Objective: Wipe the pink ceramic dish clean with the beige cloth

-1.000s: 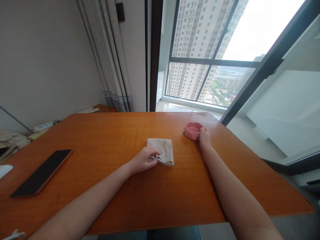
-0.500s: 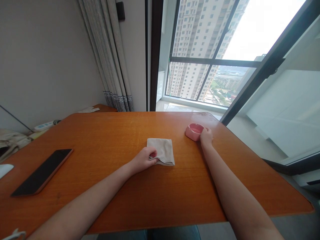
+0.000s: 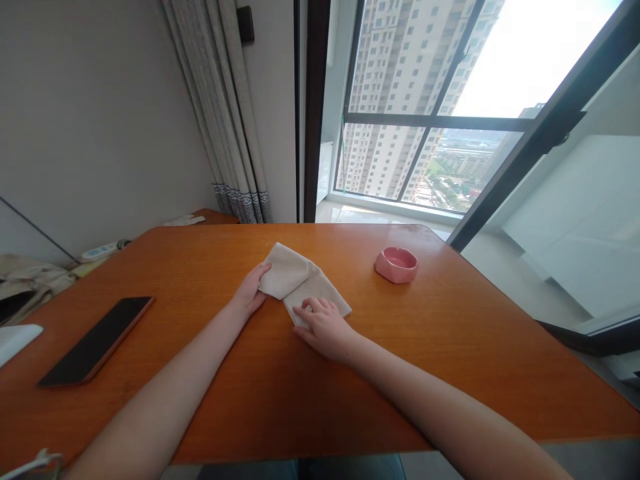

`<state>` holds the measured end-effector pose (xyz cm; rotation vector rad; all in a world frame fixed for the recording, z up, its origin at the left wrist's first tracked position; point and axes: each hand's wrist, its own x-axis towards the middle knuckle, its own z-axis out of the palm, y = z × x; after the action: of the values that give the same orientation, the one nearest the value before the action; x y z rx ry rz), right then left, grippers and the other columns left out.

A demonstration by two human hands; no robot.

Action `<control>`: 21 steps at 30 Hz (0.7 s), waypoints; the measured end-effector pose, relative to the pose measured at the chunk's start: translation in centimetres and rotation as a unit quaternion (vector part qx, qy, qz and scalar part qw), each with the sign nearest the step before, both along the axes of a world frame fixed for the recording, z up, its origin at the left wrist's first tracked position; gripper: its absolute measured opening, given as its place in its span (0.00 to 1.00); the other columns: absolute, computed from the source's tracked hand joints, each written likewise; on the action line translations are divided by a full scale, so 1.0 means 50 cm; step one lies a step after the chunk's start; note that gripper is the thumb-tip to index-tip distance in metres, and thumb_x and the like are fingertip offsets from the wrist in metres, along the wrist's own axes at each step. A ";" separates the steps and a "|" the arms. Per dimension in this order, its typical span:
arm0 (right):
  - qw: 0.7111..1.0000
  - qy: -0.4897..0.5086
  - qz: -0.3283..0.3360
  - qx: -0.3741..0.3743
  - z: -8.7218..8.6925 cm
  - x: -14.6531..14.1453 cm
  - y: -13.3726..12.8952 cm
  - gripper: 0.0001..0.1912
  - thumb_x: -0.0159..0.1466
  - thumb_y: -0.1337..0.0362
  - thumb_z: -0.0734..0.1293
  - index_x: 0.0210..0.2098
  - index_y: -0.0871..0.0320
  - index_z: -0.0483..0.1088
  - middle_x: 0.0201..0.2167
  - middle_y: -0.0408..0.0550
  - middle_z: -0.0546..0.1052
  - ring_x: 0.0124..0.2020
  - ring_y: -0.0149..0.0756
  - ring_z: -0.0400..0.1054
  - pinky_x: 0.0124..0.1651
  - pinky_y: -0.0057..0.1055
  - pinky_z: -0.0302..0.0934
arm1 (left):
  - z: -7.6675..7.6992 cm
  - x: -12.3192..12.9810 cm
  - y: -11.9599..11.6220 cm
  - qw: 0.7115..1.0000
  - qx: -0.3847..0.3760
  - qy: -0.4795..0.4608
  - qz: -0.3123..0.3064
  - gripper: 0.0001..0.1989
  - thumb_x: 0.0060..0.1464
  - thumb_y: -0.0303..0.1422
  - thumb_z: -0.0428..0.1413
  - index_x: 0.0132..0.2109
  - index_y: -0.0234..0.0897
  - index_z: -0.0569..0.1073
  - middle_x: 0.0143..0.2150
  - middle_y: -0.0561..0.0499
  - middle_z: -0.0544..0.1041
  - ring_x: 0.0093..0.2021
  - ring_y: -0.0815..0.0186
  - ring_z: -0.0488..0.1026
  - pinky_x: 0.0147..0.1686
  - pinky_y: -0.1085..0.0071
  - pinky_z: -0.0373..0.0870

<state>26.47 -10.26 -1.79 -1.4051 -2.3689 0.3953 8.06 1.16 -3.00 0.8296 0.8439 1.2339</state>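
Note:
A beige cloth [image 3: 300,272] lies partly unfolded on the wooden table [image 3: 225,407], its left part opened out and lifted a little. My left hand [image 3: 251,288] pinches the cloth's left edge between thumb and fingers. At the lower right part of the cloth, my right hand [image 3: 324,328] has its fingers bent over the fabric and its thumb by the near edge. A pink ashtray [image 3: 397,265] with a notched rim stands upright to the right of the cloth, apart from both hands.
On the left side of the table lies a dark flat tablet-like device [image 3: 97,343]. A white object [image 3: 17,341] sits at the far left edge, and a white cable [image 3: 37,463] shows at the lower left corner. A curtain [image 3: 225,113] and window stand beyond the table.
My right hand has let go of the ashtray and come left onto the cloth. My left hand has moved left and away from me, opening out the cloth's left part.

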 end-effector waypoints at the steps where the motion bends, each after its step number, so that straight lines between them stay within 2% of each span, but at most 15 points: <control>1: 1.000 -0.020 -0.014 0.006 -0.004 0.003 0.002 0.20 0.63 0.52 0.60 0.51 0.53 0.67 0.52 0.53 0.67 0.51 0.47 0.60 0.52 0.44 0.53 | -0.002 -0.018 0.012 0.999 0.011 0.038 0.006 0.11 0.45 0.33 0.58 0.38 0.33 0.72 0.34 0.48 0.76 0.33 0.66 0.72 0.34 0.72 0.69; 3: 0.998 -0.041 -0.054 0.017 -0.006 0.023 0.018 0.16 0.64 0.53 0.59 0.45 0.54 0.69 0.52 0.52 0.67 0.52 0.46 0.60 0.54 0.44 0.50 | -0.006 -0.055 0.030 0.991 0.033 0.127 0.025 0.10 0.44 0.35 0.59 0.34 0.34 0.70 0.28 0.52 0.73 0.28 0.68 0.69 0.29 0.74 0.66; 5: 0.993 -0.055 -0.101 0.027 -0.007 0.053 0.044 0.12 0.65 0.57 0.58 0.40 0.55 0.68 0.48 0.52 0.70 0.49 0.43 0.61 0.55 0.43 0.49 | -0.007 -0.086 0.041 0.981 0.047 0.184 0.043 0.10 0.42 0.35 0.60 0.27 0.35 0.68 0.22 0.56 0.67 0.23 0.71 0.64 0.25 0.76 0.60; 7: 0.986 -0.072 -0.146 0.033 -0.009 0.083 0.073 0.08 0.62 0.63 0.59 0.37 0.57 0.67 0.44 0.52 0.71 0.47 0.42 0.62 0.54 0.41 0.49 | -0.007 -0.106 0.044 0.957 0.083 0.270 0.068 0.12 0.39 0.33 0.61 0.22 0.36 0.63 0.18 0.58 0.61 0.21 0.73 0.58 0.23 0.76 0.54; 8: 0.983 -0.077 -0.163 0.034 -0.011 0.098 0.085 0.06 0.60 0.65 0.60 0.36 0.57 0.67 0.43 0.52 0.71 0.46 0.42 0.61 0.53 0.40 0.49 | -0.007 -0.111 0.043 0.932 0.111 0.336 0.080 0.13 0.38 0.32 0.62 0.22 0.36 0.62 0.18 0.58 0.60 0.21 0.72 0.57 0.23 0.76 0.52; 10: 0.978 -0.081 -0.188 0.034 -0.015 0.124 0.105 0.06 0.57 0.67 0.61 0.35 0.58 0.67 0.43 0.52 0.70 0.46 0.42 0.61 0.52 0.39 0.50 | -0.008 -0.112 0.040 0.863 0.158 0.471 0.090 0.11 0.38 0.32 0.62 0.24 0.37 0.64 0.20 0.57 0.63 0.23 0.70 0.58 0.25 0.74 0.51; 11: 0.977 -0.078 -0.197 0.036 -0.015 0.134 0.112 0.06 0.56 0.68 0.62 0.35 0.58 0.67 0.42 0.52 0.70 0.46 0.42 0.61 0.51 0.38 0.50 | -0.010 -0.110 0.038 0.834 0.168 0.518 0.087 0.10 0.39 0.33 0.61 0.27 0.38 0.66 0.21 0.57 0.64 0.23 0.69 0.59 0.25 0.73 0.50; 12: 0.975 -0.076 -0.203 0.041 -0.015 0.142 0.117 0.07 0.55 0.69 0.62 0.34 0.58 0.66 0.42 0.52 0.70 0.45 0.42 0.61 0.50 0.37 0.50 | -0.013 -0.106 0.036 0.817 0.169 0.547 0.078 0.10 0.40 0.34 0.61 0.30 0.39 0.67 0.22 0.56 0.66 0.23 0.68 0.60 0.25 0.73 0.51; 15: 0.978 -0.076 -0.185 0.065 -0.006 0.151 0.119 0.08 0.54 0.72 0.61 0.33 0.57 0.67 0.42 0.51 0.70 0.45 0.40 0.61 0.48 0.34 0.51 | -0.018 -0.097 0.033 0.776 0.156 0.610 0.045 0.10 0.44 0.33 0.56 0.36 0.39 0.67 0.24 0.55 0.68 0.25 0.66 0.63 0.26 0.72 0.52; 18: 0.985 -0.099 -0.124 0.065 0.009 0.140 0.106 0.07 0.54 0.72 0.60 0.32 0.57 0.67 0.38 0.48 0.70 0.43 0.38 0.62 0.47 0.33 0.50 | -0.015 -0.094 0.033 0.733 0.145 0.664 0.037 0.07 0.49 0.34 0.51 0.37 0.39 0.66 0.29 0.53 0.71 0.29 0.65 0.67 0.28 0.72 0.56; 20: 0.988 -0.116 -0.090 0.037 0.018 0.130 0.095 0.03 0.57 0.67 0.62 0.31 0.57 0.67 0.36 0.47 0.70 0.42 0.38 0.63 0.47 0.34 0.51 | -0.009 -0.093 0.031 0.711 0.138 0.688 0.039 0.07 0.51 0.35 0.49 0.38 0.39 0.66 0.33 0.51 0.73 0.32 0.64 0.69 0.29 0.72 0.59; 21: 0.989 -0.120 -0.082 0.020 0.021 0.126 0.091 0.05 0.58 0.63 0.62 0.29 0.57 0.67 0.35 0.47 0.70 0.41 0.39 0.63 0.46 0.35 0.51 | -0.005 -0.091 0.029 0.700 0.136 0.701 0.037 0.08 0.52 0.36 0.49 0.39 0.39 0.66 0.35 0.50 0.74 0.34 0.63 0.70 0.30 0.71 0.60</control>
<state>32.77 -5.73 -0.73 -1.6978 -2.4028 0.1395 3.51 2.59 -3.27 2.0728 1.9201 0.5800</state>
